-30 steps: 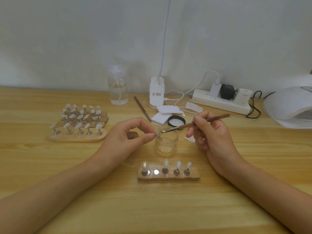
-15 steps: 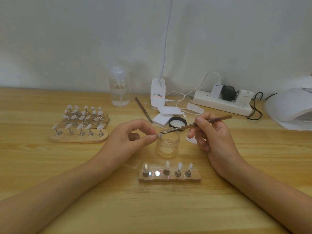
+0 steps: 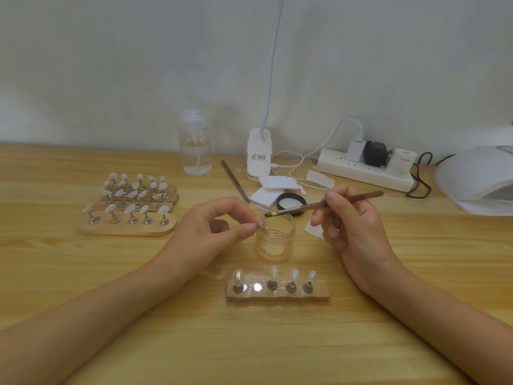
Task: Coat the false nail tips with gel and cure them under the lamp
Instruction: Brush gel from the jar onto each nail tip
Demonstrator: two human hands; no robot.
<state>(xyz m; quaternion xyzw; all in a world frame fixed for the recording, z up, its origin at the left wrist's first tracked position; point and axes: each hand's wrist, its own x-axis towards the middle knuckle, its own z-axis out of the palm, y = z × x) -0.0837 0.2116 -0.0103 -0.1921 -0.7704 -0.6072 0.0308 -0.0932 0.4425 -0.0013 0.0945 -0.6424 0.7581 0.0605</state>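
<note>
Nearest, a wooden holder carries four upright tips. Just behind it, the left hand pinches a single tip between thumb and forefinger, over the rim of an open glass jar. The right hand grips a brush, whose bristles sit just above that tip. Further back lie the jar's lid and, on the left, racks of more tips. The curing lamp sits far right.
</note>
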